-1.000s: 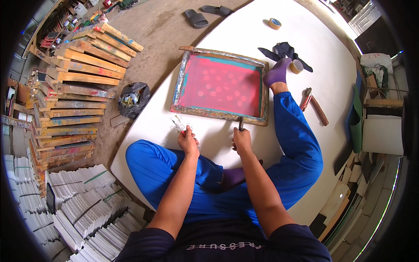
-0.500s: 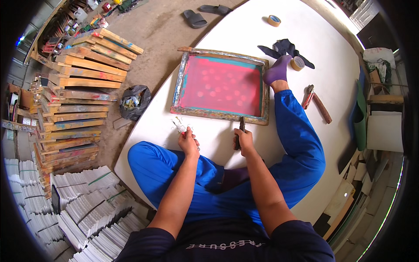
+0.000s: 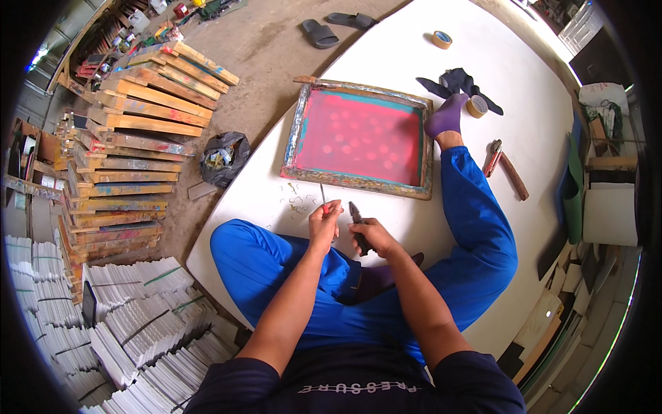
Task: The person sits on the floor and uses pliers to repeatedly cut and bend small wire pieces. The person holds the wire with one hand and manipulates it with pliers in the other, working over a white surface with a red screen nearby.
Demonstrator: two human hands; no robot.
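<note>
My left hand [image 3: 324,226] is closed around a screwdriver [image 3: 323,194] with a red handle, its thin shaft pointing at the near edge of the wooden screen-printing frame [image 3: 358,185]. Whether the tip touches the wood I cannot tell. Just to the right, my right hand [image 3: 374,237] grips dark pliers [image 3: 355,212], whose nose points away from me, short of the frame. Pink mesh [image 3: 358,141] with a teal border fills the frame, which lies flat on a white board. Small bent staples [image 3: 296,203] are scattered to the left of my left hand.
The white board [image 3: 517,241] has tape rolls [image 3: 442,39], a black cloth [image 3: 455,83], and a red-handled tool [image 3: 494,159] beside a wooden stick [image 3: 514,176]. My purple-socked foot [image 3: 447,116] rests by the frame's right side. Stacked wooden frames [image 3: 131,162] and a black bag [image 3: 225,160] stand left.
The pliers have come away from the frame's near edge toward me and left. My left hand has moved right from the staples, and its screwdriver now points at the frame.
</note>
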